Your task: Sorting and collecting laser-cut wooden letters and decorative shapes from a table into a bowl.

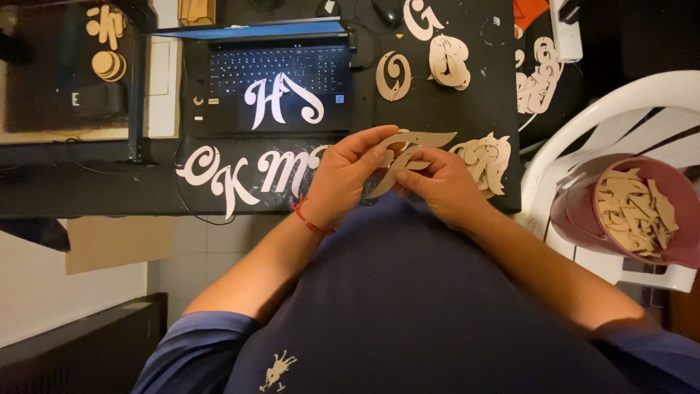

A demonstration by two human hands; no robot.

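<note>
From the head camera, looking straight down, the person holds a tan cut-out letter point(410, 155) in ornate script between both hands, just above the near edge of the black table point(467, 109). The left hand point(343, 179) is closed on the letter's left side, thumb laid over the top curl and fingers curled behind; a red cord sits on that wrist. The right hand point(441, 186) pinches the lower stem and cross-stroke from the right, fingertips pressed together on the thin part.

To do this well, the grip likely wants to stay close to the spot being worked, since the narrow flourishes look as if they could snap if bent (the material reads as thin board or wood, which of the two cannot be told). Supporting the top bar with the left thumb while the right fingers work seems the sound way.

Both forearms come in from below, elbows wide, wrists bent slightly inward so the hands meet over the lap.

Around them: a row of pale script letters point(248, 171) lies flat along the table's near edge, a laptop point(281, 76) behind carries two white letters point(281, 98), more tan letters point(445, 62) sit further back, and a pink bucket point(642, 211) of offcuts rests on a white plastic chair point(620, 109) to the right.
</note>
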